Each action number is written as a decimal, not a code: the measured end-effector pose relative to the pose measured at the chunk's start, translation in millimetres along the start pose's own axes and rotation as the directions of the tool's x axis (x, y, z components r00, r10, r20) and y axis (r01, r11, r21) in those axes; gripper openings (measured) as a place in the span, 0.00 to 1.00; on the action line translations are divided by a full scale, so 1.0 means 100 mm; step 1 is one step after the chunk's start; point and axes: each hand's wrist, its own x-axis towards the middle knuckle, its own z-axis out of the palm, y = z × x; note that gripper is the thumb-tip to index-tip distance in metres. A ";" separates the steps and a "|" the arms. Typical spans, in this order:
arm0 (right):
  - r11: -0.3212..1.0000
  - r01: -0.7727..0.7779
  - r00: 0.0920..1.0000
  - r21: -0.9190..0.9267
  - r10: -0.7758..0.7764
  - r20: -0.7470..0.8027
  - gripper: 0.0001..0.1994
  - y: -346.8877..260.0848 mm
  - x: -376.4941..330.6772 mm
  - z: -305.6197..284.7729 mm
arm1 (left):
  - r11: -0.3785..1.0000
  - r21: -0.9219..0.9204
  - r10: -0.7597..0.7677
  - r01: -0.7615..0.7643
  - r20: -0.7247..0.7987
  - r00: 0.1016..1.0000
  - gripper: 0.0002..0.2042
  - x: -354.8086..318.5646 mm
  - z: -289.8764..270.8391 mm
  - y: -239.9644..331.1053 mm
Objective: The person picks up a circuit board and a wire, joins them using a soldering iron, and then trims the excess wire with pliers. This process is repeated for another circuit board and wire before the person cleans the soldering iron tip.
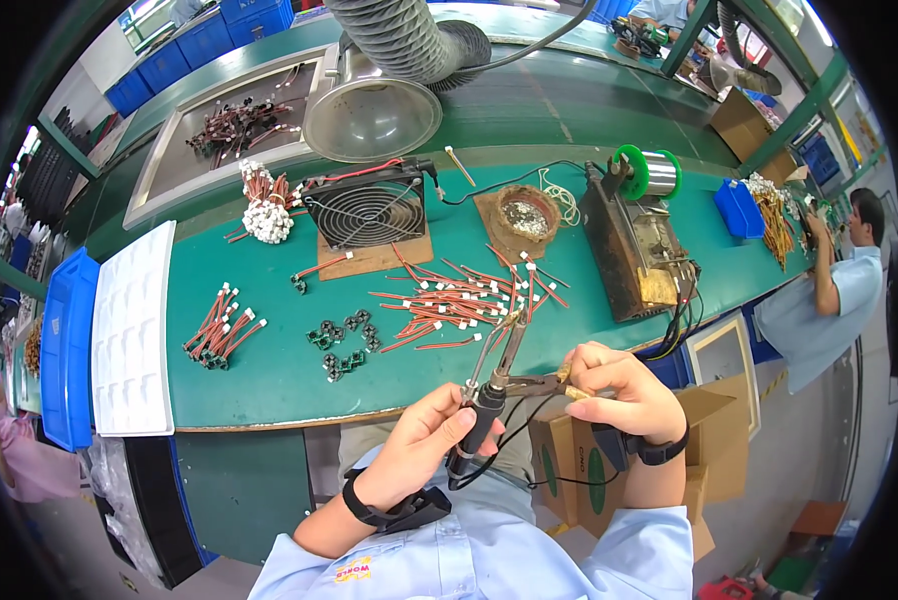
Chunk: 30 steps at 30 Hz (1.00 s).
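My left hand [431,440] is wrapped round the black handle of a soldering iron [487,402], its metal tip pointing away over the bench edge. A thin metal rod runs beside that tip. My right hand [619,388] grips the worn yellowish handles of a pair of pliers [531,384], whose jaws meet the iron near its collar. Just beyond the tip lies a loose pile of red-and-black wire leads [449,300] with white connectors. Small dark green boards [344,363] sit left of the pile, and leads with boards attached [219,345] are farther left.
A black fan [369,212] stands behind the leads, beside a round solder-waste dish [526,218]. At right is a solder station [631,250] with a green spool [652,173]. A white tray [134,335] and blue bin [69,350] border the left. Another person [837,280] works at far right.
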 end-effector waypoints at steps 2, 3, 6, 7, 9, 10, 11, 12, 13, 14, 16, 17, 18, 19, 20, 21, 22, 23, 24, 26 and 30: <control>0.993 0.015 1.000 0.120 -0.015 -0.003 0.12 0.09 0.00 -0.01 | 0.996 -0.084 -0.029 0.035 0.070 0.997 0.15 0.01 -0.03 -0.02; 0.983 0.023 1.000 0.180 -0.023 -0.004 0.13 0.13 0.00 -0.01 | 0.996 -0.085 -0.030 0.037 0.075 0.997 0.15 0.02 -0.04 -0.02; 0.964 0.041 0.999 0.261 -0.045 0.011 0.13 0.17 0.08 0.05 | 0.961 -0.228 -0.100 0.155 0.235 0.967 0.16 0.04 -0.07 -0.04; 0.952 0.049 0.998 0.303 -0.058 0.019 0.13 0.17 0.09 0.06 | 0.961 -0.228 -0.099 0.153 0.235 0.967 0.16 0.05 -0.08 -0.05; 0.956 0.022 0.999 0.291 -0.033 0.033 0.14 0.16 0.07 0.05 | 0.935 -0.308 -0.092 0.176 0.271 0.958 0.14 0.07 -0.07 -0.08; 0.960 -0.004 0.999 0.282 -0.010 0.048 0.14 0.15 0.07 0.04 | 0.919 -0.346 -0.086 0.187 0.285 0.955 0.13 0.07 -0.07 -0.08; 0.962 -0.030 0.998 0.271 0.014 0.062 0.14 0.14 0.07 0.03 | 0.920 -0.347 -0.086 0.185 0.284 0.955 0.13 0.06 -0.05 -0.07; 0.962 -0.030 0.998 0.271 0.014 0.063 0.14 0.12 0.06 0.03 | 0.979 -0.182 -0.065 0.091 0.148 0.987 0.11 0.04 0.00 -0.05; 0.982 -0.054 0.998 0.182 0.045 0.049 0.13 0.07 0.05 0.02 | 1.000 0.001 -0.017 0.017 0.016 1.000 0.10 0.03 0.06 -0.03; 0.993 -0.079 0.997 0.092 0.076 0.031 0.12 0.01 0.03 0.01 | 0.981 0.192 0.054 -0.033 -0.104 0.993 0.09 0.02 0.09 -0.03; 0.995 -0.103 0.995 0.003 0.103 0.016 0.12 -0.08 0.00 0.02 | 0.867 0.481 0.220 -0.131 -0.133 0.966 0.08 0.01 0.12 -0.11; 0.991 -0.097 0.995 -0.088 0.096 -0.012 0.13 -0.13 -0.01 0.06 | 0.660 0.728 0.380 -0.188 -0.107 0.919 0.08 0.01 0.13 -0.16; 0.980 -0.091 0.996 -0.178 0.085 -0.039 0.14 -0.17 -0.01 0.09 | 0.383 0.902 0.517 -0.198 -0.032 0.855 0.08 0.01 0.13 -0.18; 0.960 -0.086 0.995 -0.267 0.071 -0.064 0.15 -0.18 -0.01 0.11 | 0.382 0.903 0.519 -0.196 -0.034 0.854 0.08 0.01 0.11 -0.18; 0.959 -0.090 0.995 -0.268 0.074 -0.068 0.15 -0.18 -0.03 0.09 | 0.565 0.798 0.448 -0.207 -0.087 0.890 0.08 0.03 0.09 -0.18; 0.972 -0.067 0.996 -0.225 0.052 -0.071 0.14 -0.16 -0.04 0.07 | 0.724 0.660 0.367 -0.200 -0.123 0.922 0.08 0.04 0.07 -0.18; 0.983 -0.042 0.997 -0.181 0.029 -0.074 0.14 -0.14 -0.06 0.04 | 0.851 0.496 0.279 -0.176 -0.142 0.950 0.09 0.05 0.05 -0.16; 0.991 -0.015 0.997 -0.136 0.004 -0.077 0.13 -0.13 -0.06 0.02 | 0.850 0.496 0.279 -0.177 -0.141 0.950 0.09 0.05 0.03 -0.13; 0.991 -0.013 0.997 -0.137 0.003 -0.076 0.13 -0.09 -0.06 0.01 | 0.941 0.316 0.170 -0.125 -0.119 0.978 0.09 0.05 0.00 -0.09; 0.999 -0.028 0.999 0.022 0.029 -0.046 0.13 0.01 -0.05 -0.01 | 0.997 -0.063 -0.035 0.034 -0.003 0.999 0.11 0.05 -0.02 -0.03; 0.985 -0.049 0.999 0.164 0.046 0.018 0.12 0.10 0.01 0.00 | 0.964 -0.253 -0.043 0.079 0.147 0.988 0.14 0.07 0.00 -0.09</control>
